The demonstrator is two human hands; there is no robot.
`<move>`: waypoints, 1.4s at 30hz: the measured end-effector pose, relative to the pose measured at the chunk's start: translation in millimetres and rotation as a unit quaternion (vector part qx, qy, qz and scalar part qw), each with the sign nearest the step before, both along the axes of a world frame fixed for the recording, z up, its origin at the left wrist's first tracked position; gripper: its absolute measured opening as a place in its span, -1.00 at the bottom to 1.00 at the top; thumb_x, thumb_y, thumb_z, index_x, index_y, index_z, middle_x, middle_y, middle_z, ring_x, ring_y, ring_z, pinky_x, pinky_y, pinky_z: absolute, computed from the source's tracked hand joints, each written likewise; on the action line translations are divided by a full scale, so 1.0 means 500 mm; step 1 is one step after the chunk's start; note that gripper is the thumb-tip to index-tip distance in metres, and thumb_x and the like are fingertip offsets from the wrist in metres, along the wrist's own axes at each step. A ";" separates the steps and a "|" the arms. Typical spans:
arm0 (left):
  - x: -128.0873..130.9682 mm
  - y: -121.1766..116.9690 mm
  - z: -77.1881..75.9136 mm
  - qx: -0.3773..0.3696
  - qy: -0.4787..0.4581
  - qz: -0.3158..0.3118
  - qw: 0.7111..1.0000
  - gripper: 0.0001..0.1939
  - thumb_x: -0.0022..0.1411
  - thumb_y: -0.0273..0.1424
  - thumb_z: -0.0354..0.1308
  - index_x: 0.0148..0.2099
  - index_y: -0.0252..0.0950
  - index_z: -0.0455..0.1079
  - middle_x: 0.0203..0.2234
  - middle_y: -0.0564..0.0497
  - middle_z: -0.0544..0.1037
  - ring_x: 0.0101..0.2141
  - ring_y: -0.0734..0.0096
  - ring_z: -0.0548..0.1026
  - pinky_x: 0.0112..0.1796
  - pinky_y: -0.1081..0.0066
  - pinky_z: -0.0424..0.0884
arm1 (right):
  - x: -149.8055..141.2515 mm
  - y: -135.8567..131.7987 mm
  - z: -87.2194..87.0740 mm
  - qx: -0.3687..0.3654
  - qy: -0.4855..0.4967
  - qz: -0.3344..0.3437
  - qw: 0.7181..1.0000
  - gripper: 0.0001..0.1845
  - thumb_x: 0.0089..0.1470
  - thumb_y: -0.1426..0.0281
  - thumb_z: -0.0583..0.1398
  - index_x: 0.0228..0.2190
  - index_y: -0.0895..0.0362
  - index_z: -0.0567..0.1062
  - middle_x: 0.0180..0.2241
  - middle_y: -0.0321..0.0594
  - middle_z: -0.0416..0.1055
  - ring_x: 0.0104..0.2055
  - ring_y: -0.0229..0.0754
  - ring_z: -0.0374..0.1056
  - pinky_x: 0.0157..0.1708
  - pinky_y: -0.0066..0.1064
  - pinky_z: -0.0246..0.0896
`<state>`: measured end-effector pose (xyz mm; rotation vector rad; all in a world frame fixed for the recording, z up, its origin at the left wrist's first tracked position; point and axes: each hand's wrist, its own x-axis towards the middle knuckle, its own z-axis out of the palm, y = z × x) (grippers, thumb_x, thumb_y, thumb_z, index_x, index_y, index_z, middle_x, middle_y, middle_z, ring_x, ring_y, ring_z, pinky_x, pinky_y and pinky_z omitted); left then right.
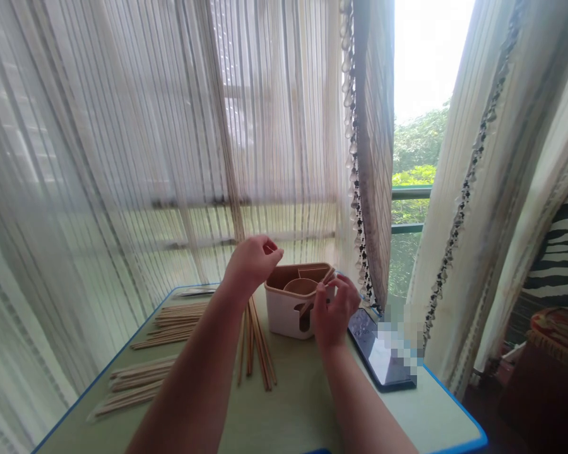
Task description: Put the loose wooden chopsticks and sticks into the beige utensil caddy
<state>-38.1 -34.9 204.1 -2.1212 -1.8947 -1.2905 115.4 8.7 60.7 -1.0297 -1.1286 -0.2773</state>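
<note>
My right hand [337,309] pinches a pair of slim wooden chopsticks [329,275], tilted at the right front of a white box [284,315] with a brown rim. Inside that box are a round brown cup-like part [301,285] and a divider. Above its left rim is my left hand [252,265], fingers pressed together; whatever they hold is too small to make out. Loose chopsticks [258,347] lie fanned out beneath my left wrist, partly hidden by it. More chopsticks [177,323] lie to the left of my forearm.
At the near left lies a clear-wrapped bundle of chopsticks [137,384]. Thin wrapped items [194,292] rest at the far left corner. A dark phone [378,353] is on the right of the blue-edged table [288,410]. Sheer curtains [170,126] hang behind it.
</note>
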 end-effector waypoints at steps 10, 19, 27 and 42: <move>-0.111 -0.067 -0.207 -0.130 0.065 0.235 0.961 -0.75 0.20 -0.32 -0.02 -0.16 -0.28 0.43 -0.32 -0.13 0.56 -0.25 0.25 0.50 -0.26 0.39 0.32 | -0.061 -0.074 -0.020 0.040 -0.344 0.233 0.909 -0.90 0.01 0.37 0.11 -0.37 0.10 0.40 -0.36 -0.21 0.39 -0.27 -0.18 0.28 -0.20 -0.33 0.17; -0.185 -0.097 -0.262 -0.274 0.149 0.158 0.937 -0.72 0.08 -0.43 0.08 -0.15 -0.15 0.49 -0.19 -0.03 0.57 -0.13 0.28 0.48 -0.13 0.38 0.35 | -0.092 -0.091 -0.048 -0.140 -0.408 0.329 0.840 -0.81 0.04 0.32 0.07 -0.46 0.09 0.46 -0.59 -0.30 0.38 -0.56 -0.28 0.22 -0.46 -0.46 0.03; -0.165 -0.101 -0.263 -0.350 0.189 0.179 0.900 -0.74 0.06 -0.48 0.10 -0.18 -0.24 0.51 -0.11 -0.21 0.52 -0.11 0.11 0.48 -0.12 0.23 0.38 | -0.104 -0.088 -0.049 -0.204 -0.378 0.357 0.829 -0.75 0.02 0.27 0.07 -0.53 0.11 0.47 -0.62 -0.30 0.36 -0.57 -0.29 0.19 -0.49 -0.46 0.01; -0.136 -0.111 -0.245 -0.250 0.188 0.206 0.927 -0.71 0.17 -0.50 -0.01 -0.14 -0.23 0.48 -0.17 -0.15 0.51 -0.10 0.17 0.43 -0.07 0.18 0.30 | -0.115 -0.095 -0.045 -0.239 -0.355 0.400 0.811 -0.72 0.02 0.26 0.06 -0.52 0.14 0.47 -0.62 -0.28 0.37 -0.58 -0.29 0.22 -0.50 -0.47 0.04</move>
